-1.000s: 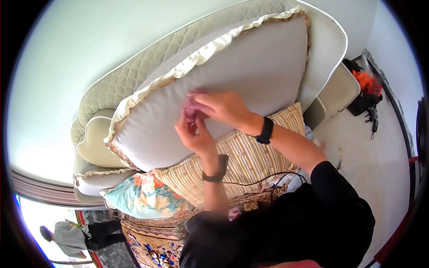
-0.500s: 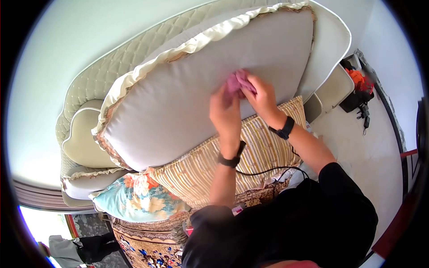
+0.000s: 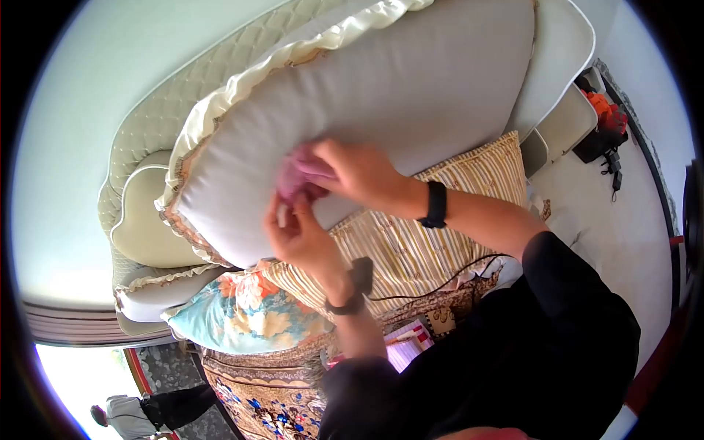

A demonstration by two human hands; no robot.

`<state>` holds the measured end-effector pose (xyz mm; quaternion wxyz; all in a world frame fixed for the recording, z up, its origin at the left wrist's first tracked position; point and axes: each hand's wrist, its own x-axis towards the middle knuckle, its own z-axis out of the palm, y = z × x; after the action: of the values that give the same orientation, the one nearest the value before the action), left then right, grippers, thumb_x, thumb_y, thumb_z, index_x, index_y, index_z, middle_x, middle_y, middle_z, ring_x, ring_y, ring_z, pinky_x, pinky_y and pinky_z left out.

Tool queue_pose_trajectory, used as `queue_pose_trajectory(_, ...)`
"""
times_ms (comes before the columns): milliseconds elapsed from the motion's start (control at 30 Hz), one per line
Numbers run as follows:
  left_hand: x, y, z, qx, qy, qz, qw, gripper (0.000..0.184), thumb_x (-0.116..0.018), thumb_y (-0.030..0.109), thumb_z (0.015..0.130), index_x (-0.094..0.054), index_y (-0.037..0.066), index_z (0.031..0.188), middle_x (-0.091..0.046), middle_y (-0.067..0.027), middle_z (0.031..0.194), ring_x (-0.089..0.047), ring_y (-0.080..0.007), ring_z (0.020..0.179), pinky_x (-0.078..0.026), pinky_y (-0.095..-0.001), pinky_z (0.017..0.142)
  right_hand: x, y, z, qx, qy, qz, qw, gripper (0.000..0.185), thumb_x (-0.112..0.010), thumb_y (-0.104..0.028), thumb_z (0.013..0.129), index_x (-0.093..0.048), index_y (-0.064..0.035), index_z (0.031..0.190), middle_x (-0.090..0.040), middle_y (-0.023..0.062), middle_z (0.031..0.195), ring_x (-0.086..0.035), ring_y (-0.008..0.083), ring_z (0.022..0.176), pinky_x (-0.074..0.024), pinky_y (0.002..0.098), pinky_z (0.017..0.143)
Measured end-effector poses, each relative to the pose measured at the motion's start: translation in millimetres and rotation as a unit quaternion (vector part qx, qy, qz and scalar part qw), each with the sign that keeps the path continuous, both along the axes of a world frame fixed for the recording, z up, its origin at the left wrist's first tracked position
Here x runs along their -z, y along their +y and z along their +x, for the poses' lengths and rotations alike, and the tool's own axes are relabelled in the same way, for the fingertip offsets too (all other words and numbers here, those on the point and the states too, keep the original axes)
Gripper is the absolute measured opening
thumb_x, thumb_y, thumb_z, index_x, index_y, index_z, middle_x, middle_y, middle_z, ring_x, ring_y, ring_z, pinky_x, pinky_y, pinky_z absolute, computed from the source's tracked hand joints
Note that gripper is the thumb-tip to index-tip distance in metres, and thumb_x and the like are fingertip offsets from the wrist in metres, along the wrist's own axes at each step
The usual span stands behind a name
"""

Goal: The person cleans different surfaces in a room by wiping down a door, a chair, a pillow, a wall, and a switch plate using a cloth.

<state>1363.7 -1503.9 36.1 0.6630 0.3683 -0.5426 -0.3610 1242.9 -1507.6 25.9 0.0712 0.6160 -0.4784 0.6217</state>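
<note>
Cloth [image 3: 295, 174], purple and crumpled, is showing up against the big grey cushion [image 3: 411, 95], and I'm struggling to tell whether the two are touching! The right hand [image 3: 363, 176] is clasping its upper right side, the left hand [image 3: 297, 238] is pinching its lower edge, and blur is hiding the finer finger placement. The step in hand is looking like two-handed handling of a loose bundle; the next move, I'm reckoning, is calling for a firm pinch at both sides.
</note>
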Motion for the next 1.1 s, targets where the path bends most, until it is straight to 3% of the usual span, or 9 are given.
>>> queue_pose_trajectory(167, -31.3, -20.0, 4.3, -0.068, -0.077, -0.119, 0.988, 0.035, -0.064, -0.007, 0.088, -0.053, -0.007, 0.122, -0.063, -0.0141, 0.109, -0.064, -0.0187, 0.092, -0.057, -0.028, 0.078, -35.0, -17.3, 6.5, -0.007, 0.019, -0.05, 0.999, 0.028, -0.067, -0.023, 0.087, -0.05, -0.0086, 0.103, -0.066, 0.0117, 0.071, -0.066, 0.0332, 0.063, -0.0516, 0.0424, 0.052)
queue_pose_trajectory(300, -7.0, -24.5, -1.6, -0.045, -0.085, -0.123, 0.988, 0.028, -0.064, -0.007, 0.088, -0.053, -0.006, 0.114, -0.063, -0.0139, 0.105, -0.064, -0.0194, 0.09, -0.056, -0.028, 0.076, -11.5, -18.9, -3.4, -0.017, 0.02, -0.068, 0.997, 0.026, -0.065, -0.023, 0.089, -0.049, -0.0071, 0.102, -0.067, 0.0141, 0.079, -0.067, 0.035, 0.069, -0.0524, 0.0444, 0.057)
queue_pose_trajectory(433, 34.0, -21.9, -13.3, -0.003, -0.128, -0.063, 0.99, 0.025, -0.063, -0.008, 0.087, -0.054, -0.005, 0.109, -0.064, -0.0126, 0.098, -0.065, -0.0191, 0.088, -0.055, -0.0295, 0.073, 51.4, -17.0, -17.0, -0.02, -0.033, 0.04, 0.998, 0.024, -0.061, -0.025, 0.092, -0.048, -0.0059, 0.1, -0.068, 0.0164, 0.085, -0.066, 0.0378, 0.074, -0.0528, 0.0467, 0.06)
queue_pose_trajectory(633, 110.6, -12.5, -39.3, -0.025, -0.426, -0.115, 0.897, 0.022, -0.069, 0.005, 0.081, -0.055, -0.001, 0.098, -0.062, -0.0167, 0.089, -0.063, -0.0271, 0.078, -0.05, -0.0378, 0.071, 132.7, 23.6, -50.6, 0.043, -0.047, 0.272, 0.96, 0.025, -0.064, -0.022, 0.093, -0.051, -0.0008, 0.094, -0.067, 0.0226, 0.097, -0.065, 0.04, 0.088, -0.0526, 0.0444, 0.072)
queue_pose_trajectory(700, 120.4, -3.0, -50.8, 0.065, -0.424, 0.028, 0.903, 0.022, -0.067, 0.007, 0.084, -0.055, -0.001, 0.099, -0.064, -0.0162, 0.095, -0.064, -0.0265, 0.082, -0.05, -0.037, 0.071, 140.4, 46.6, -67.8, 0.047, -0.035, 0.299, 0.952, 0.028, -0.065, -0.025, 0.092, -0.051, -0.0008, 0.095, -0.066, 0.0236, 0.095, -0.064, 0.0418, 0.087, -0.0514, 0.046, 0.071)
queue_pose_trajectory(733, 123.9, 1.4, -59.6, 0.096, -0.421, 0.042, 0.901, 0.022, -0.067, 0.007, 0.084, -0.055, -0.002, 0.101, -0.064, -0.0157, 0.096, -0.065, -0.0258, 0.083, -0.05, -0.0368, 0.071, 138.2, 58.7, -78.7, 0.047, -0.038, 0.356, 0.933, 0.029, -0.065, -0.025, 0.091, -0.052, -0.0011, 0.103, -0.066, 0.0225, 0.096, -0.064, 0.0409, 0.089, -0.0516, 0.0443, 0.073)
queue_pose_trajectory(800, 130.3, 15.2, -78.5, 0.154, -0.408, 0.072, 0.897, 0.023, -0.065, 0.007, 0.086, -0.055, -0.002, 0.104, -0.065, -0.0148, 0.099, -0.065, -0.0245, 0.084, -0.051, -0.0362, 0.071, 131.4, 83.9, -105.2, 0.044, -0.068, 0.297, 0.951, 0.029, -0.063, -0.024, 0.091, -0.049, -0.0025, 0.103, -0.066, 0.0214, 0.084, -0.064, 0.0415, 0.077, -0.0502, 0.0474, 0.064)
queue_pose_trajectory(967, 91.9, 92.1, -178.7, 0.241, -0.347, 0.015, 0.906, 0.028, -0.06, 0.005, 0.09, -0.053, -0.002, 0.116, -0.065, -0.0132, 0.1, -0.065, -0.0207, 0.084, -0.052, -0.0333, 0.071, 100.5, 168.0, -178.3, 0.127, -0.161, 0.276, 0.939, 0.03, -0.066, -0.023, 0.089, -0.05, -0.0039, 0.106, -0.067, 0.0197, 0.082, -0.065, 0.0402, 0.077, -0.05, 0.0472, 0.063)
queue_pose_trajectory(1100, 110.8, 149.9, -266.9, 0.324, -0.337, -0.046, 0.883, 0.033, -0.057, 0.0, 0.091, -0.05, -0.004, 0.123, -0.065, -0.0142, 0.103, -0.065, -0.021, 0.089, -0.053, -0.033, 0.073, 112.9, 236.8, -246.0, 0.21, -0.22, 0.258, 0.917, 0.032, -0.064, -0.022, 0.09, -0.051, -0.0066, 0.115, -0.068, 0.0195, 0.092, -0.066, 0.0405, 0.086, -0.0522, 0.0434, 0.067)
